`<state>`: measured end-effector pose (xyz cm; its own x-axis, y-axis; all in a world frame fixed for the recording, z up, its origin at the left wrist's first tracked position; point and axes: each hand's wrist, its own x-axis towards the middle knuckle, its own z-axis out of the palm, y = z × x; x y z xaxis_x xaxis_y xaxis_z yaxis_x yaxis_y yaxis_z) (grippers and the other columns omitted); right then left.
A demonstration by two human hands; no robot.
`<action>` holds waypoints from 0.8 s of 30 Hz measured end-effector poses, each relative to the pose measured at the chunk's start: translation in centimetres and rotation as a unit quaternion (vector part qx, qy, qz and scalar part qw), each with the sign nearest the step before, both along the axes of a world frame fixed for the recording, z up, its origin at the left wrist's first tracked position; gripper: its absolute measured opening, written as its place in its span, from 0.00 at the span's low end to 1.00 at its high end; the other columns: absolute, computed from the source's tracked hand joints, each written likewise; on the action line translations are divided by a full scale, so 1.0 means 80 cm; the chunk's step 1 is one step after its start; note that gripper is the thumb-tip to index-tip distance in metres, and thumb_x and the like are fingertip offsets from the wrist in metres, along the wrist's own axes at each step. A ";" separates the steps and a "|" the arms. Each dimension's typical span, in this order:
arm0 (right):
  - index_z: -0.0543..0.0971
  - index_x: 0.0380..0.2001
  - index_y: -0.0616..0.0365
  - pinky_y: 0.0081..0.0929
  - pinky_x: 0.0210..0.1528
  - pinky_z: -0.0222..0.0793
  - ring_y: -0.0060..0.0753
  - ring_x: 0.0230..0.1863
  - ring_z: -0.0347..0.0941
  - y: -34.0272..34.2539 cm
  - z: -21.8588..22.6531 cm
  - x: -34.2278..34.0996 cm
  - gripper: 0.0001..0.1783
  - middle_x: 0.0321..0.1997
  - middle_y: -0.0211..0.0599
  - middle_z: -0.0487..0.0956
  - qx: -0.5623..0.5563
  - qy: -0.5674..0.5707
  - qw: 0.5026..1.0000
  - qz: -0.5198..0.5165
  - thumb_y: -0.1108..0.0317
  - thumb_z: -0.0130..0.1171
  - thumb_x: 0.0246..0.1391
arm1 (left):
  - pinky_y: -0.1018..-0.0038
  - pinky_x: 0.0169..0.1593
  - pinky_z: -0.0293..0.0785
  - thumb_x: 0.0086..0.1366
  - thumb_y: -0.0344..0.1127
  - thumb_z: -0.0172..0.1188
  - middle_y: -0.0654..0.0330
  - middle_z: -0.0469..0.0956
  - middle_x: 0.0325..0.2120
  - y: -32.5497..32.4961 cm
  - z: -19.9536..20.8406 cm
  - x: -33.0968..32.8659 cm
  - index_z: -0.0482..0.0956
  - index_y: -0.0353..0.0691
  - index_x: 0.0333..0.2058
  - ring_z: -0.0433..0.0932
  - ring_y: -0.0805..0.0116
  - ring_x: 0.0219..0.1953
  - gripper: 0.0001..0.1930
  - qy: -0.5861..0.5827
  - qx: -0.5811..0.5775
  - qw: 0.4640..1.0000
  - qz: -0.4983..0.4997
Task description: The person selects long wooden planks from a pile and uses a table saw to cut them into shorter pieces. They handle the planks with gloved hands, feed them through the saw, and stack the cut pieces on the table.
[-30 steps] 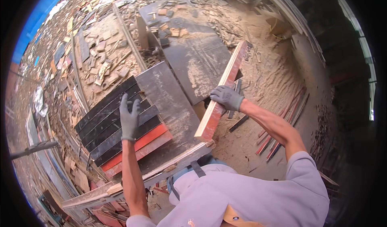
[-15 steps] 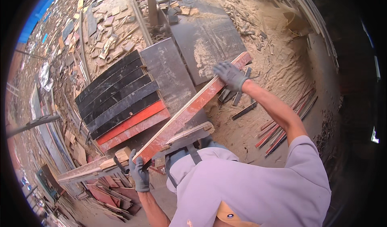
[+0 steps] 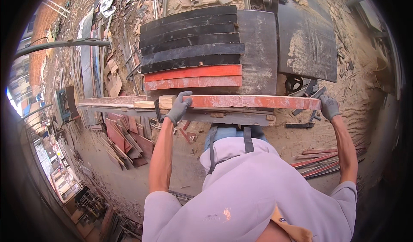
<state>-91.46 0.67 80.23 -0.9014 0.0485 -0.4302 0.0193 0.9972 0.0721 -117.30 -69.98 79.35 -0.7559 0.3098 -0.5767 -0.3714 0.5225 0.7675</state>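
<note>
A long, narrow red board lies crosswise in front of my waist, gripped at both ends. My gloved left hand is closed around its left end, beside a pale wood block and a black clamp. At the opposite end, my gloved right hand grips the board from the side. Just beyond the board, black boards and red boards lie side by side on a dark metal table. A dusty wooden rail runs along the near edge, close to my body.
Another metal plate stands to the right, with a black handwheel beneath it. Red-edged strips lie on the ground at right, and reddish offcuts are heaped at left. A grey pole juts in from the left.
The red board has swung from a diagonal to nearly level across the view. My right hand has shifted to its right end, while the left still grips the other end. My view has turned.
</note>
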 end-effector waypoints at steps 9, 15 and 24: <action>0.74 0.42 0.54 0.42 0.51 0.72 0.48 0.50 0.76 -0.044 -0.015 0.053 0.19 0.43 0.44 0.77 0.023 0.009 1.000 -0.015 0.69 0.66 0.45 | 0.59 0.57 0.75 0.67 0.39 0.63 0.53 0.79 0.52 0.035 0.011 -0.002 0.86 0.46 0.51 0.76 0.53 0.56 0.15 0.273 -0.391 0.836 -0.273; 0.73 0.47 0.56 0.46 0.53 0.71 0.50 0.53 0.73 -0.065 -0.023 0.058 0.23 0.47 0.44 0.75 0.009 0.011 1.000 -0.018 0.70 0.66 0.45 | 0.53 0.71 0.60 0.67 0.39 0.59 0.52 0.75 0.60 0.141 0.008 0.052 0.75 0.48 0.62 0.70 0.50 0.65 0.24 0.383 -0.146 0.846 -0.340; 0.73 0.42 0.55 0.43 0.51 0.70 0.49 0.49 0.74 -0.108 -0.021 0.035 0.17 0.44 0.44 0.76 -0.017 0.044 0.999 0.012 0.70 0.62 0.47 | 0.54 0.60 0.66 0.65 0.39 0.61 0.56 0.79 0.46 0.137 0.012 0.064 0.80 0.48 0.55 0.75 0.52 0.52 0.19 0.383 -0.142 0.861 -0.302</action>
